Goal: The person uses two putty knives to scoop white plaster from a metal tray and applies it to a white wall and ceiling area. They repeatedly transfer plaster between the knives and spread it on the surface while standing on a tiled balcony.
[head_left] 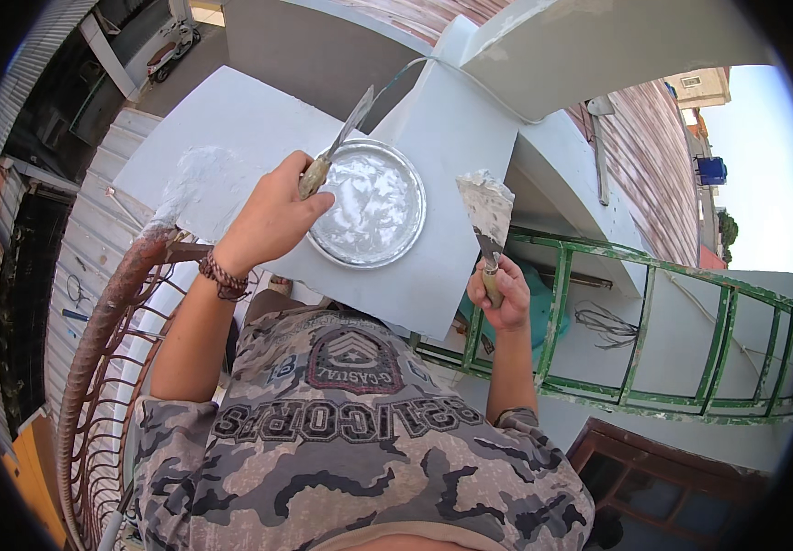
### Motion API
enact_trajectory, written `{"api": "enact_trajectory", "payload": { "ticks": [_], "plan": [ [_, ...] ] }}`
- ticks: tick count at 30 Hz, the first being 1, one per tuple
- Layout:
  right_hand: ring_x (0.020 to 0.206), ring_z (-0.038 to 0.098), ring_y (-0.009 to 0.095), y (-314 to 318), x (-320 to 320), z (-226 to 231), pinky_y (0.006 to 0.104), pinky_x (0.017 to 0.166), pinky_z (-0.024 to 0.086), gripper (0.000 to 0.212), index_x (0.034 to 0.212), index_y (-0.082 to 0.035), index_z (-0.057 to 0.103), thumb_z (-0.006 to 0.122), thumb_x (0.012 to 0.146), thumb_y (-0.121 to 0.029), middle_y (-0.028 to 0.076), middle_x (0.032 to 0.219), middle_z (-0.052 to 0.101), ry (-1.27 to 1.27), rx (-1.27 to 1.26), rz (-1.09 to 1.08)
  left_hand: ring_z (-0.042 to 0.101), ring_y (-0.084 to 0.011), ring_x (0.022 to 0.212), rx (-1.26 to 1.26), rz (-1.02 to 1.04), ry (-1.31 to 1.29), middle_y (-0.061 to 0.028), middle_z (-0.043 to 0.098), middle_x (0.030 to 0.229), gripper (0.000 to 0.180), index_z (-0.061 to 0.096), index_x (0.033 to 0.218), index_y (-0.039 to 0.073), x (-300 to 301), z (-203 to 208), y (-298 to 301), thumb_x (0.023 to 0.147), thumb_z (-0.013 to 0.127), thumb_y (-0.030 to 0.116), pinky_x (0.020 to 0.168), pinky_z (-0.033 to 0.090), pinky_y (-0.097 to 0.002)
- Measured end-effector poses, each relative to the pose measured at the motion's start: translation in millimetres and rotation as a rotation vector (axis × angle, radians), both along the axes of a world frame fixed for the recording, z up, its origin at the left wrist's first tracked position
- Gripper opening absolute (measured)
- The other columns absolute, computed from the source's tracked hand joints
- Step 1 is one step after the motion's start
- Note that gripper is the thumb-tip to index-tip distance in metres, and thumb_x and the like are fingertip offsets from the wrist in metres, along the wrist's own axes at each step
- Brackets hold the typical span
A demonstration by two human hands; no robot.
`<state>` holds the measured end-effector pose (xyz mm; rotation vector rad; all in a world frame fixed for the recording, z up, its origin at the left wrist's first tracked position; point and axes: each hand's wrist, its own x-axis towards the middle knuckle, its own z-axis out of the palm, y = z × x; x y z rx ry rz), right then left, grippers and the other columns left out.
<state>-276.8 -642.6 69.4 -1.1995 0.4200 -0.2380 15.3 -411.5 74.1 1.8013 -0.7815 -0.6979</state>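
My left hand (272, 209) is closed round the worn handle of a putty knife (353, 121), whose blade points up and away to the right. Just right of that hand, a round metal lid or tray (371, 204) smeared with white paste lies on a pale ledge (258, 119). In my right hand (504, 296) is a wide scraper (490, 219), gripped by its handle with the blade upward. White paste is heaped along the scraper's far edge. The two blades are apart, with the round metal piece between them.
A green metal ladder (630, 331) lies to the right. At left runs a rusty curved railing (107, 312). A cable (483, 84) crosses the wall's far corner. Beneath the ladder is a coil of wire (607, 324). A long-handled tool (601, 151) leans at the upper right.
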Motion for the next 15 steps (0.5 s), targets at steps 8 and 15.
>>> {"api": "enact_trajectory", "payload": {
  "ticks": [8,15],
  "plan": [
    [0.055,0.049,0.011,9.3,13.5,9.4,0.0225,0.049,0.037,0.029,0.101,0.003,0.063,0.068,0.082,-0.018,0.010,0.070,0.061,-0.034,-0.152,-0.016,0.045,-0.0030,0.048,-0.059,-0.197,0.616,0.0034,0.051,0.062,0.021,0.062,0.098,0.002,-33.9,36.0,41.9,0.090,0.066,0.021,0.041,0.034,-0.0194],
    [0.063,0.058,0.009,-5.5,42.3,17.1,0.0203,0.056,0.044,0.034,0.099,0.005,0.065,0.076,0.072,-0.011,0.008,0.078,0.066,-0.043,-0.445,0.020,0.043,-0.0023,0.047,-0.142,-0.279,0.809,0.0037,0.051,0.061,0.020,0.065,0.097,-0.001,-36.2,34.8,66.9,0.088,0.067,0.017,0.040,0.031,-0.0182]
  ]
}}
